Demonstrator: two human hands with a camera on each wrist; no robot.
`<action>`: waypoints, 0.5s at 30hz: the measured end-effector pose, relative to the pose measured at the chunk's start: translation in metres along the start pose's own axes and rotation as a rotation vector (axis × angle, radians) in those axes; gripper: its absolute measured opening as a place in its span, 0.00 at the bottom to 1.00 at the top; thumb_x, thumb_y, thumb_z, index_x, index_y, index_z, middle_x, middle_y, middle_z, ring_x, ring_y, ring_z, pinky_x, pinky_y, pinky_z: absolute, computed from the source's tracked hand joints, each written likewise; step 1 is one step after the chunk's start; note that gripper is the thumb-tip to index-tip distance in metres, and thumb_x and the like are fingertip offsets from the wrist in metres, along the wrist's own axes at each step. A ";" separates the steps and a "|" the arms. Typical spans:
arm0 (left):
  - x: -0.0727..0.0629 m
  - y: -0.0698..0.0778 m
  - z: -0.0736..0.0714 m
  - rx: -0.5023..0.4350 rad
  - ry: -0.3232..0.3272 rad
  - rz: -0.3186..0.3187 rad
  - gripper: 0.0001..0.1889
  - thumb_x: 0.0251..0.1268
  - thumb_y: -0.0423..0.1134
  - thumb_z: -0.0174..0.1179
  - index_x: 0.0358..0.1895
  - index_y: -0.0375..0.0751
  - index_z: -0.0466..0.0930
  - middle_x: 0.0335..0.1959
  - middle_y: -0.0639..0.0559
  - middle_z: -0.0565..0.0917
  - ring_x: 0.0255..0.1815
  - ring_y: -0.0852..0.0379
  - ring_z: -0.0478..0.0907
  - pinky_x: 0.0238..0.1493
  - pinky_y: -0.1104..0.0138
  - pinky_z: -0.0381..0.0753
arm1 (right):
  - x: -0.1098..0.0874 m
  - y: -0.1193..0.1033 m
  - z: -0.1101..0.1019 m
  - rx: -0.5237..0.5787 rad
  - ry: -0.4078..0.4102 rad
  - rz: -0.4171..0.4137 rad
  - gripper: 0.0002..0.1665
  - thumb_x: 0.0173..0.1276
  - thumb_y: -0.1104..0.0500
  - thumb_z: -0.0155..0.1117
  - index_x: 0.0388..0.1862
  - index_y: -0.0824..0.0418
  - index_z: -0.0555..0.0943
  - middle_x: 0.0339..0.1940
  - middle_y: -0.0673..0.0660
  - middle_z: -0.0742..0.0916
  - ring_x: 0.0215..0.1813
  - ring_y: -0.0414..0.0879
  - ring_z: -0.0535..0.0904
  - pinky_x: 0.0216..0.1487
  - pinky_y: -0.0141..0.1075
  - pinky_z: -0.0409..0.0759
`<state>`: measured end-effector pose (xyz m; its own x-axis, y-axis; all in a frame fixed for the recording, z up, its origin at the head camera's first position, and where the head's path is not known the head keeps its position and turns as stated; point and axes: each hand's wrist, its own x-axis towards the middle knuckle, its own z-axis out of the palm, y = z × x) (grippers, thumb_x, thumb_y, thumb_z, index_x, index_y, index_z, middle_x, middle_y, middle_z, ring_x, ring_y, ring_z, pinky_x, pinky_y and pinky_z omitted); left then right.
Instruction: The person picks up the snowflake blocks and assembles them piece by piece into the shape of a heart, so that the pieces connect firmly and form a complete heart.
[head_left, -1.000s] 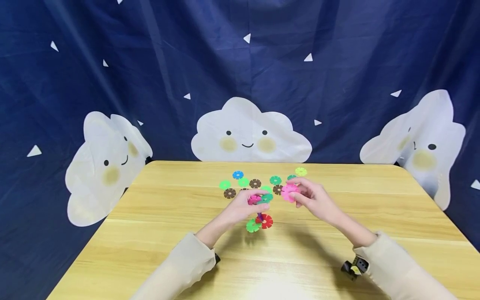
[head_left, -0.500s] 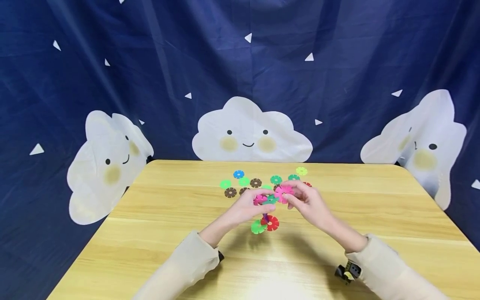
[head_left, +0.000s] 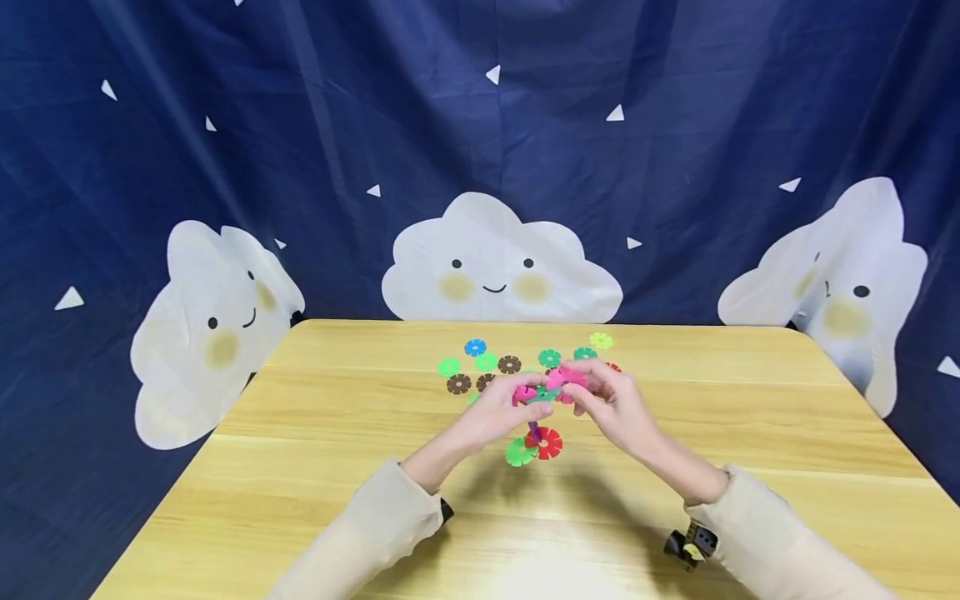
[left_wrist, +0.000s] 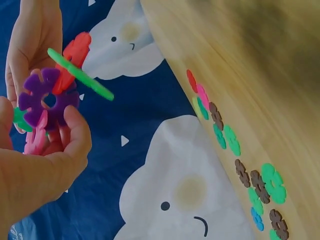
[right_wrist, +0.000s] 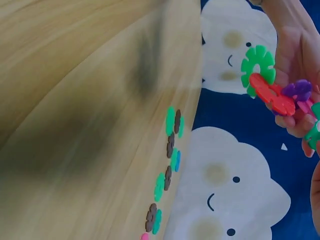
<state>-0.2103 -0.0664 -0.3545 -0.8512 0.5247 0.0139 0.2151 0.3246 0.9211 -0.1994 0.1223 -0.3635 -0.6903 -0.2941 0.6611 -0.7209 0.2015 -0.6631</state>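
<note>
In the head view my left hand (head_left: pixel 498 410) holds a cluster of joined plastic snowflake discs above the table. A purple disc (left_wrist: pixel 35 100), a red disc (head_left: pixel 550 443) and a light green disc (head_left: pixel 519 452) hang on its lower side. A teal disc (head_left: pixel 545 392) and a pink disc sit near the left fingertips. My right hand (head_left: pixel 617 404) pinches another pink disc (head_left: pixel 567 378) between thumb and fingers, against the teal one. Whether their slots interlock is hidden by the fingers.
Loose snowflake discs lie at the back of the wooden table (head_left: pixel 300 467), among them a blue disc (head_left: pixel 476 347), a brown disc (head_left: pixel 459 383) and a yellow-green disc (head_left: pixel 601 340). A dark blue cloud-print curtain (head_left: pixel 337 125) hangs behind.
My right hand has moved left, bringing its pink disc from apart to against the teal disc. The left hand and its cluster have shifted slightly right.
</note>
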 end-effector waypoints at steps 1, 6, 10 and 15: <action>0.000 0.000 -0.001 0.000 -0.006 -0.003 0.23 0.62 0.42 0.57 0.59 0.38 0.70 0.60 0.44 0.72 0.59 0.46 0.68 0.55 0.51 0.69 | 0.000 0.000 -0.001 0.001 -0.009 0.011 0.17 0.53 0.78 0.61 0.44 0.74 0.77 0.21 0.59 0.83 0.18 0.41 0.74 0.20 0.27 0.74; 0.000 0.001 -0.007 -0.180 -0.100 -0.030 0.32 0.65 0.57 0.47 0.62 0.35 0.66 0.57 0.38 0.72 0.57 0.44 0.71 0.52 0.57 0.75 | 0.002 -0.002 -0.008 -0.006 -0.080 0.100 0.17 0.59 0.73 0.59 0.49 0.71 0.75 0.21 0.55 0.82 0.22 0.41 0.77 0.16 0.30 0.68; -0.002 0.003 -0.010 -0.286 -0.146 -0.098 0.44 0.61 0.71 0.29 0.64 0.36 0.64 0.62 0.38 0.66 0.58 0.44 0.70 0.53 0.57 0.73 | 0.003 -0.002 -0.014 -0.012 -0.137 0.155 0.18 0.63 0.70 0.56 0.53 0.70 0.74 0.22 0.53 0.82 0.24 0.40 0.77 0.16 0.30 0.68; -0.003 0.003 -0.011 -0.286 -0.134 -0.138 0.38 0.68 0.64 0.25 0.62 0.36 0.66 0.63 0.38 0.65 0.59 0.43 0.70 0.57 0.56 0.70 | -0.001 0.000 -0.016 0.001 -0.179 0.150 0.22 0.63 0.71 0.56 0.58 0.72 0.70 0.25 0.59 0.84 0.24 0.40 0.78 0.20 0.30 0.73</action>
<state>-0.2127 -0.0758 -0.3469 -0.7882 0.5962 -0.1522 -0.0565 0.1762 0.9827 -0.1995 0.1376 -0.3584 -0.7679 -0.4222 0.4818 -0.6106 0.2549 -0.7498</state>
